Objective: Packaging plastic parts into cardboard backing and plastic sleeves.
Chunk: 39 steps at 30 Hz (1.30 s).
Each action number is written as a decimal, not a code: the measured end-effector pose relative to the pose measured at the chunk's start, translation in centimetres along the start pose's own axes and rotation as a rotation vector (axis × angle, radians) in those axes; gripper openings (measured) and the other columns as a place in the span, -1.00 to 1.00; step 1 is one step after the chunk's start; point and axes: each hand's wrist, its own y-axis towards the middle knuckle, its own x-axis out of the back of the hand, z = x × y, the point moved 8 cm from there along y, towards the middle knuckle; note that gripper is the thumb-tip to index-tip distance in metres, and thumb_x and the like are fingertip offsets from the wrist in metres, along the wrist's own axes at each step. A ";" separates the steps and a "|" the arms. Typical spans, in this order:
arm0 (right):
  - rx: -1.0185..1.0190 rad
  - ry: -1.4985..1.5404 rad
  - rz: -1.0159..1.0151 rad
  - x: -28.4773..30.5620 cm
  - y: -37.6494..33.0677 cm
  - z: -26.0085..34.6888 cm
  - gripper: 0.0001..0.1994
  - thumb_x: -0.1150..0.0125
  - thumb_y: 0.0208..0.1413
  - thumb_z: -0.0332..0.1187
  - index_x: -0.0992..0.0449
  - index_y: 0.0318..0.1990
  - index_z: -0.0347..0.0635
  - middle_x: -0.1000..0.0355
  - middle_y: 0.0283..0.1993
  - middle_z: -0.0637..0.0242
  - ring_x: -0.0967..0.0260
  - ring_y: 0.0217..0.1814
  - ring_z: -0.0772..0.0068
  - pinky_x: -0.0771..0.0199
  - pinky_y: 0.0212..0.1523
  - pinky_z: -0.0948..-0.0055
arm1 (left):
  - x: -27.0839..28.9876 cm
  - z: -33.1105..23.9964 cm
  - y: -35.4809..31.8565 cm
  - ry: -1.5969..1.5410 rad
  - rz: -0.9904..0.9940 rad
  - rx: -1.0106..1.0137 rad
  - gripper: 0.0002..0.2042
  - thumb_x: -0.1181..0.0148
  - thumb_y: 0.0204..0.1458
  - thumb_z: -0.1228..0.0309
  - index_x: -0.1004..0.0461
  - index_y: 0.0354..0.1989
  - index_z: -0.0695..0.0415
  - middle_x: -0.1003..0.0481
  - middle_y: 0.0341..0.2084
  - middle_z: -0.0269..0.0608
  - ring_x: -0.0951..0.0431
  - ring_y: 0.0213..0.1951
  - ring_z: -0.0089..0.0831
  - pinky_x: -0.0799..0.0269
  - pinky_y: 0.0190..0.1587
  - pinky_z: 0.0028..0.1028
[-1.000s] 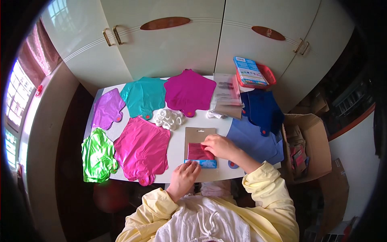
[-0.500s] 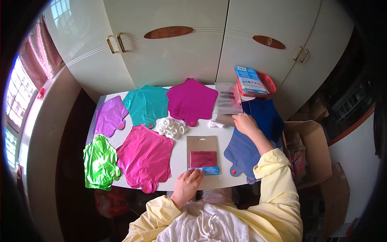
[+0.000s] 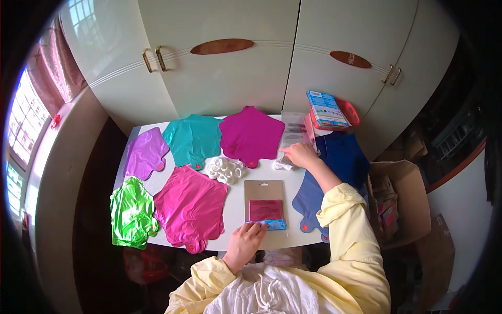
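A brown backing card (image 3: 263, 189) is laid flat on the white bench (image 3: 235, 204), in front of the person, with a dark pink foil packet (image 3: 265, 210) lying on it and a blue strip (image 3: 276, 225) at its near end. The left end of that strip is touched by the left hand (image 3: 244, 245), whose fingers are held close together; whether the card is pinched cannot be told. The right hand (image 3: 301, 155) is held over the far right part of the bench, beside the clear plastic sleeves (image 3: 294, 137) and a small white bundle (image 3: 282, 165). Its fingers are bent, and whether anything is gripped cannot be told. To the left of the card, a pink foil balloon (image 3: 191, 201) is spread flat, with white ribbon rolls (image 3: 226, 170) heaped beyond its upper right corner.
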 end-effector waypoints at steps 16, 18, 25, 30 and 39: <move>0.195 0.392 -0.228 7.6 -4.3 6.8 -0.93 -0.17 -0.05 -0.39 -0.45 -0.38 -0.12 -0.46 -0.42 0.21 -0.46 -0.42 0.15 -0.46 -0.39 0.20 | -1.0 1.7 1.5 -0.058 0.103 -0.098 -0.81 -0.18 -0.09 0.38 -0.51 -0.26 0.08 -0.52 -0.16 -0.31 -0.52 -0.28 -0.42 -0.48 -0.29 -0.44; 0.253 0.516 -0.201 8.5 -8.5 9.3 -0.92 -0.18 -0.03 -0.43 -0.43 -0.35 -0.14 -0.44 -0.43 0.22 -0.46 -0.43 0.19 -0.47 -0.41 0.28 | -0.8 1.6 1.6 -0.017 0.063 -0.142 -0.85 -0.16 -0.14 0.43 -0.49 -0.34 0.08 -0.54 -0.18 -0.31 -0.53 -0.32 -0.43 -0.49 -0.31 -0.44; 0.611 0.628 -0.030 6.8 -22.7 17.7 -0.76 -0.26 0.03 -0.25 -0.50 -0.27 -0.24 -0.47 -0.10 0.25 -0.50 -0.15 0.31 -0.57 -0.19 0.44 | -0.3 1.3 1.6 -0.010 -0.023 -0.149 -0.89 -0.18 -0.15 0.46 -0.43 -0.40 0.07 -0.55 -0.24 -0.36 -0.49 -0.45 -0.49 -0.47 -0.41 -0.46; 0.653 0.698 -0.061 3.7 -25.6 20.2 -0.79 -0.29 -0.01 -0.28 -0.51 -0.34 -0.25 -0.49 -0.16 0.25 -0.50 -0.20 0.32 -0.56 -0.19 0.45 | -0.6 1.2 1.6 0.016 -0.046 -0.146 -0.89 -0.18 -0.13 0.46 -0.41 -0.40 0.07 -0.56 -0.30 -0.38 -0.48 -0.48 -0.51 -0.45 -0.44 -0.48; 0.709 0.616 -0.123 2.5 -25.8 20.5 -0.80 -0.29 -0.05 -0.32 -0.51 -0.35 -0.26 -0.48 -0.17 0.21 -0.49 -0.19 0.29 -0.55 -0.18 0.41 | -0.5 1.2 1.5 0.006 -0.061 -0.154 -0.89 -0.18 -0.13 0.46 -0.42 -0.39 0.07 -0.56 -0.33 -0.39 -0.48 -0.50 -0.50 -0.44 -0.46 -0.48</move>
